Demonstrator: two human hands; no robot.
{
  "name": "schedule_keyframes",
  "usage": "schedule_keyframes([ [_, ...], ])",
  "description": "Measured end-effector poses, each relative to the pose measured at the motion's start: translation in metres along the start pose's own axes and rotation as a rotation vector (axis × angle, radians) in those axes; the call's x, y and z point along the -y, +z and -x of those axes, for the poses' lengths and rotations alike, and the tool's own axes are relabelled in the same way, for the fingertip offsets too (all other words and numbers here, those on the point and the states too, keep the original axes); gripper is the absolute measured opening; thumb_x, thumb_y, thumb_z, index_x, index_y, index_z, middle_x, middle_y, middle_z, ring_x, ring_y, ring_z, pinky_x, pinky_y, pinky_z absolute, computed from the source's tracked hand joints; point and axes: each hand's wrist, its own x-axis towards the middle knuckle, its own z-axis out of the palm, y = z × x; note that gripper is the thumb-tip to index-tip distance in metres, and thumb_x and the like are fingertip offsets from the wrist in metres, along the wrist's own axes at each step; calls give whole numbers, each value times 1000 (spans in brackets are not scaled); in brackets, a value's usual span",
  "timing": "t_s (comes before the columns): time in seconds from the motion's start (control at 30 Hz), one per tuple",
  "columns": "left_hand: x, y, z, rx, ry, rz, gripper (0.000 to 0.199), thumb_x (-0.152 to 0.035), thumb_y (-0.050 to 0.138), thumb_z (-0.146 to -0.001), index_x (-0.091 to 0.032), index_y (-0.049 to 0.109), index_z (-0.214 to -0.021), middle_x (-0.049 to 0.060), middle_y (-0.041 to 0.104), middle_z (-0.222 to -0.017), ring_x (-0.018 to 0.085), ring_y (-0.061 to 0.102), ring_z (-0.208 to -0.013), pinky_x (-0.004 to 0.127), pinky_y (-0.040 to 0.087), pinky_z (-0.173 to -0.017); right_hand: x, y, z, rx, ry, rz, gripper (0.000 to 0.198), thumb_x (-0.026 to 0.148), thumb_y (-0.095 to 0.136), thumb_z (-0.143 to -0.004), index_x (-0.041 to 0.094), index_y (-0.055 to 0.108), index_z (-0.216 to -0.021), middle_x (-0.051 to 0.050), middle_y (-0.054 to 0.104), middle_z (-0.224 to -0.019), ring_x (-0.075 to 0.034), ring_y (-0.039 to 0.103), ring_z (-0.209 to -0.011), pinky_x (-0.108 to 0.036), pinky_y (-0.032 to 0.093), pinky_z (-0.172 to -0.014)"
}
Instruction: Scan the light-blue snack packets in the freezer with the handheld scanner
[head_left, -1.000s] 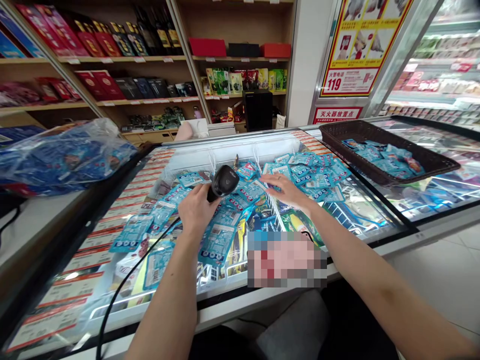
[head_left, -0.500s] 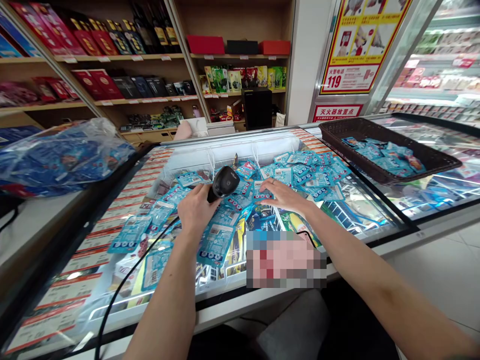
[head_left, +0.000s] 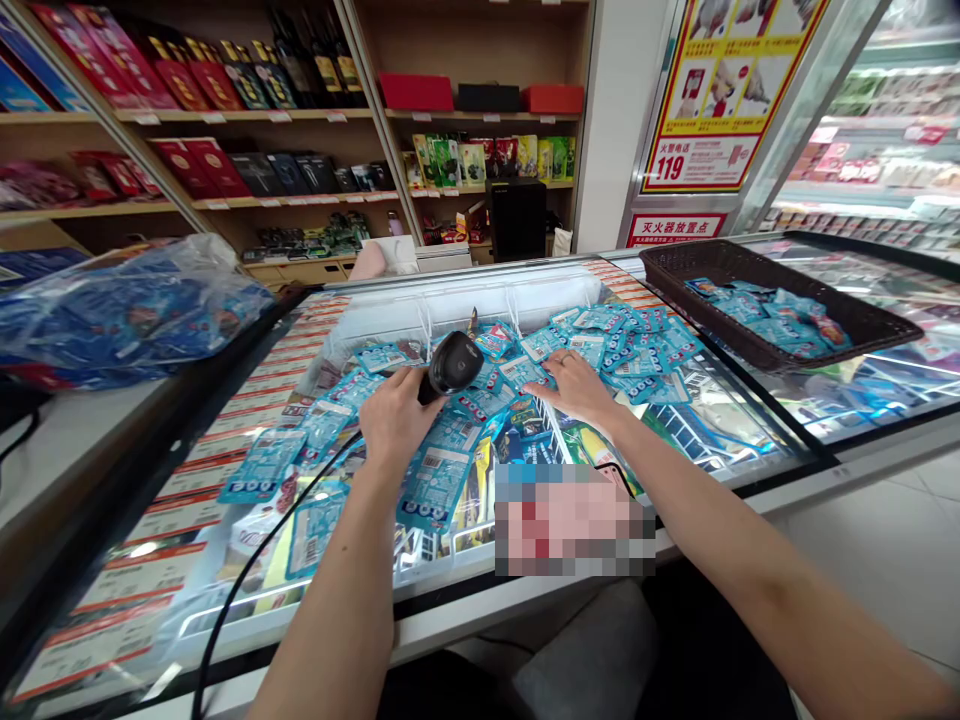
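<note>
My left hand (head_left: pixel 394 418) is wrapped round the handle of a black barcode scanner (head_left: pixel 455 362), its head pointing up and to the right. A black cord runs from the scanner toward the lower left. Farther right, my right hand (head_left: pixel 576 388) has its thumb and fingers at the right edge of a small blue packet (head_left: pixel 523 371), seemingly pinching it; the fingertips are partly hidden. Around both hands, many similar blue packets (head_left: pixel 636 350) lie on the glass top of a freezer (head_left: pixel 360 310). One larger-looking packet (head_left: pixel 435 485) lies flat below the scanner.
A dark brown basket (head_left: pixel 885 325) holding blue packets stands at the right. At the left lies a clear plastic bag (head_left: pixel 127 310) full of blue packs. A blurred-out pink object (head_left: pixel 574 515) rests on the front edge. Shelves (head_left: pixel 262 115) of boxes and bottles stand behind.
My right hand has shifted slightly right and away from me, and the packet by its fingers now lies at more of a slant. The left hand still holds the scanner, nearly unmoved.
</note>
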Motion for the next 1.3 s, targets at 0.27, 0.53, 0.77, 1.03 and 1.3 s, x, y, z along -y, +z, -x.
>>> schedule_keyframes([
  [0.27, 0, 1, 0, -3, 14, -3, 35, -46, 51, -79, -23, 58, -105, 6, 64, -100, 24, 58, -93, 30, 33, -60, -2, 7, -3, -17, 71, 6, 59, 67, 57, -69, 18, 58, -101, -13, 58, -102, -30, 49, -105, -46, 35, -94],
  [0.53, -2, -1, -1, -19, 16, 17, 37, -48, 49, -79, -22, 59, -103, 5, 65, -100, 23, 59, -91, 29, 34, -61, -8, 4, -7, -120, 246, -310, 40, 40, 56, -79, 22, 47, -113, -5, 62, -94, -22, 58, -84, -39, 43, -83],
  [0.77, -2, 2, 0, 9, 140, 81, 33, -45, 51, -79, -23, 60, -102, 3, 65, -95, 20, 61, -86, 27, 36, -62, -9, -2, -9, -203, 317, -356, 35, 35, 48, -82, 19, 49, -114, -5, 59, -82, -21, 57, -77, -37, 45, -76],
  [1.03, -3, 4, 1, 59, 214, 152, 35, -45, 52, -77, -22, 59, -104, 4, 65, -98, 20, 61, -88, 26, 40, -67, -8, -5, -10, -202, 319, -372, 35, 33, 48, -82, 18, 50, -113, -6, 60, -83, -23, 57, -79, -38, 45, -77],
  [1.3, -3, 3, 1, 55, 226, 158, 32, -43, 53, -77, -23, 60, -101, 3, 64, -95, 20, 61, -86, 26, 38, -65, -11, -2, -9, -208, 334, -368, 35, 35, 48, -82, 20, 50, -113, -4, 57, -79, -22, 56, -75, -36, 45, -75],
])
